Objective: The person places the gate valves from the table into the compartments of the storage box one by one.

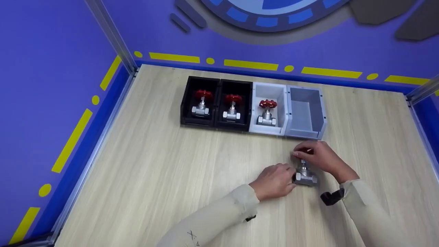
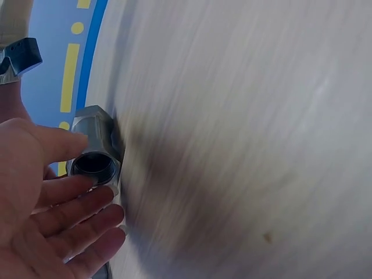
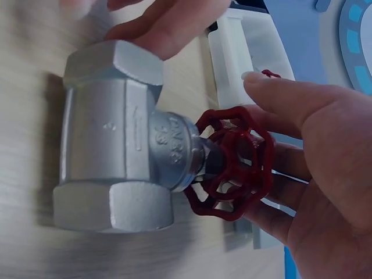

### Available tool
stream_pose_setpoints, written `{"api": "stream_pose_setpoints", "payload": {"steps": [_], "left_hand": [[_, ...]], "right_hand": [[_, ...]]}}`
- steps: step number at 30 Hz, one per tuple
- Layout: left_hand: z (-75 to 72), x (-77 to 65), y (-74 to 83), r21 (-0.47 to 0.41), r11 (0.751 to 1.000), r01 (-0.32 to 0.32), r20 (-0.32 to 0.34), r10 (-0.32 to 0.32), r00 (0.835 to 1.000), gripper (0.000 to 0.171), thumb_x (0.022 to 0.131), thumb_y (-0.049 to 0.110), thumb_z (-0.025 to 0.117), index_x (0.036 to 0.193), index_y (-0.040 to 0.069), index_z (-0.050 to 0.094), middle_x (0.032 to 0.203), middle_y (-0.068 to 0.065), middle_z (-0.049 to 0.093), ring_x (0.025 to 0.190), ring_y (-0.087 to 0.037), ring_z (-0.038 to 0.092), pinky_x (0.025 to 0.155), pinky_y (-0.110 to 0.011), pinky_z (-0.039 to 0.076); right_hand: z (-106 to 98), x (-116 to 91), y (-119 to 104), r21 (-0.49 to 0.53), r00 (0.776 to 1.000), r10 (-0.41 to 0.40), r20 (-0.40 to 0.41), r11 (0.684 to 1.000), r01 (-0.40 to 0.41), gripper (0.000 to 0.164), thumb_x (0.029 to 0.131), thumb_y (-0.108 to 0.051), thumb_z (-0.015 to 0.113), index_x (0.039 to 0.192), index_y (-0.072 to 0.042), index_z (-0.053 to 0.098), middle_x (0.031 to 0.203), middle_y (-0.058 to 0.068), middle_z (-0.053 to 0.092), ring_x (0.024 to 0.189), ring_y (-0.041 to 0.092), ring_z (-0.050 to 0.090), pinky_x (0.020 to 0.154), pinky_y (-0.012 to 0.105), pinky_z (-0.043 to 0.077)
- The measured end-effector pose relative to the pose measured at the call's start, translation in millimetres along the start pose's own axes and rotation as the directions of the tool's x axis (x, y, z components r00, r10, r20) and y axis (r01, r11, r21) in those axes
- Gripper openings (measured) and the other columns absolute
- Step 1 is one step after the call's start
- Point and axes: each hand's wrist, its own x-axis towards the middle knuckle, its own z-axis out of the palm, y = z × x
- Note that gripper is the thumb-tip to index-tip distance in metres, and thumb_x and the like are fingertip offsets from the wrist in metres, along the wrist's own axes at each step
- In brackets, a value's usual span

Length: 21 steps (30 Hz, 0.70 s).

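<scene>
A silver valve (image 1: 305,177) with hexagonal ends stands on the wooden table. Its red handwheel (image 3: 235,165) sits at the top and is mostly covered by a hand in the head view. My right hand (image 1: 320,156) holds this handwheel, with thumb on one side and fingers behind it. At the valve's left end, my left hand (image 1: 276,181) grips the hexagonal rim; thumb and index finger lie on either side of the round opening (image 2: 95,167), other fingers loosely extended. An arrow and raised lettering mark the valve body (image 3: 107,131).
Behind the hands is a joined row of bins: a black bin (image 1: 195,122), a second black bin (image 1: 228,125), a white bin (image 1: 265,130) and a grey bin (image 1: 303,106). The black and white bins each hold a similar red-wheeled valve (image 1: 267,118). Blue walls (image 1: 51,68) border the table.
</scene>
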Motion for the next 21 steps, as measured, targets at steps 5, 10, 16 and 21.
{"api": "stream_pose_setpoints", "payload": {"steps": [5,10,16,21], "left_hand": [[1.5,2.1,2.1,0.009,1.000,0.026,-0.017,-0.025,1.000,0.030,0.092,0.045,0.058,0.107,0.019,0.062,0.095,0.007,0.062,0.083,-0.008,0.060,0.068,-0.025,0.051],[3.4,2.5,3.4,0.028,0.999,0.040,-0.036,-0.039,0.999,0.036,0.092,0.046,0.058,0.116,0.018,0.061,0.096,0.006,0.064,0.084,-0.009,0.062,0.068,-0.025,0.051],[2.9,2.4,4.0,0.023,0.999,0.049,-0.053,-0.048,0.997,0.032,0.091,0.045,0.060,0.108,0.018,0.063,0.094,0.006,0.062,0.082,-0.009,0.061,0.067,-0.024,0.049],[2.5,2.6,3.9,0.012,0.999,0.052,-0.039,-0.052,0.998,0.033,0.092,0.044,0.059,0.110,0.017,0.063,0.097,0.006,0.062,0.084,-0.009,0.061,0.069,-0.024,0.050]], "right_hand": [[1.5,-2.1,3.0,-0.013,1.000,0.012,0.009,1.000,-0.012,0.020,0.081,-0.018,0.077,0.100,-0.011,0.074,0.094,0.001,0.073,0.084,0.005,0.062,0.074,0.021,0.049],[2.7,-3.2,5.7,-0.054,1.000,0.016,0.015,0.998,-0.015,0.020,0.081,-0.013,0.076,0.102,-0.012,0.073,0.096,0.002,0.073,0.089,0.011,0.064,0.078,0.027,0.051],[3.2,-6.1,7.2,-0.105,0.997,0.073,-0.003,0.992,-0.072,0.019,0.082,-0.013,0.075,0.101,-0.015,0.075,0.094,0.001,0.074,0.088,0.013,0.065,0.078,0.032,0.050],[3.9,-7.2,7.6,-0.095,0.997,0.074,-0.015,0.993,-0.075,0.019,0.082,-0.013,0.075,0.101,-0.015,0.076,0.094,0.000,0.075,0.088,0.013,0.067,0.078,0.029,0.051]]}}
